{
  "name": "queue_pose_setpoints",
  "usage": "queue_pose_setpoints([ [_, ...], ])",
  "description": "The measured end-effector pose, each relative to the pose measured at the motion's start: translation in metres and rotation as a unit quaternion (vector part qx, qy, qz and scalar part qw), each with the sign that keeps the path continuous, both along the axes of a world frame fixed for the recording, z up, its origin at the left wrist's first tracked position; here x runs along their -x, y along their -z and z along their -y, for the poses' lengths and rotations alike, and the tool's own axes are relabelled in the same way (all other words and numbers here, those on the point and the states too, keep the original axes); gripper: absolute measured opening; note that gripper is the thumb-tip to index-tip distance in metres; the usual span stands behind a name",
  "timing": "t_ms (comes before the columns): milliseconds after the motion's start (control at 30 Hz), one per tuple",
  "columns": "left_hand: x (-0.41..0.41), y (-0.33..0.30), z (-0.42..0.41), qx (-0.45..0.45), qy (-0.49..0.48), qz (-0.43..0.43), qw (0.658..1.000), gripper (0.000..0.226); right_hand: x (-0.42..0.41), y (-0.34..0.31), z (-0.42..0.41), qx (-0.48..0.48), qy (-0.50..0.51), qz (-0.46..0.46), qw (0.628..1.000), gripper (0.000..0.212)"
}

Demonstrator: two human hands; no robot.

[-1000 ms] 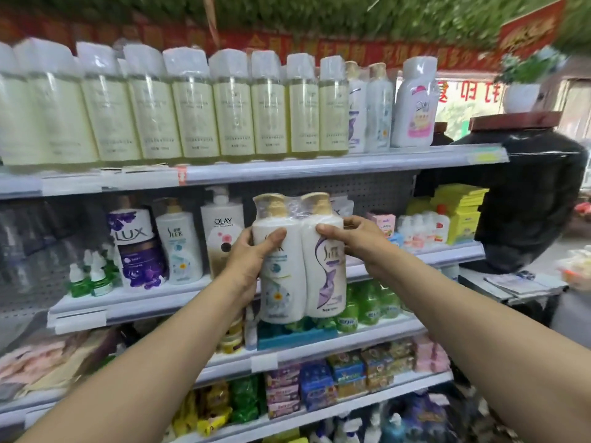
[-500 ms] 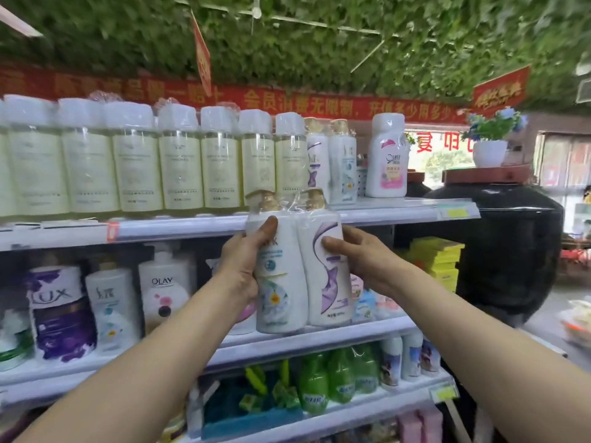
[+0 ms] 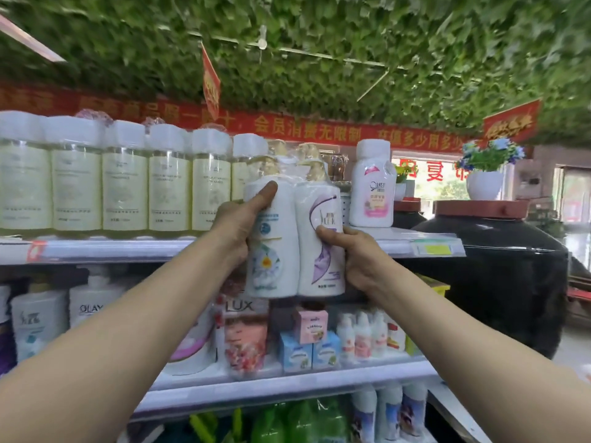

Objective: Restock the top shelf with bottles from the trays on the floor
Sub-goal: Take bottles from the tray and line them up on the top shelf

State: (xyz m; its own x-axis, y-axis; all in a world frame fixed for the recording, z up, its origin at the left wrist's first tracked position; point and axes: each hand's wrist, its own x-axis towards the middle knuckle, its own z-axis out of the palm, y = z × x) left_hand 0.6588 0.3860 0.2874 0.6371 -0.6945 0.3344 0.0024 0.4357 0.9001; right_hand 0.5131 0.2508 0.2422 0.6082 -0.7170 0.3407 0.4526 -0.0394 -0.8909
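Two bare forearms come into the picture from the near bottom corners, one from the left and one from the right. No sleeve shows on either arm; both are uncovered from the edge of the picture up to the wrist. The left hand [image 3: 238, 223] wears no glove, ring, watch or band that can be seen. The right hand [image 3: 358, 260] is just as plain, with nothing on the wrist or fingers. The nails that show are short and unpainted. No other part of the person is in sight.
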Motion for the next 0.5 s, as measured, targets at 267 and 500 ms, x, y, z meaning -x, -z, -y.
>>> queue_pose_setpoints([
  [267,0.01,0.019,0.023,-0.142,-0.095,0.156,0.973,0.068,0.008,-0.043,0.041,-0.008,-0.005,0.055,0.998,0.059],
  [500,0.014,0.012,0.056,-0.114,-0.17,0.153,0.967,0.043,0.003,-0.063,0.057,0.03,-0.012,0.039,0.999,0.031],
])
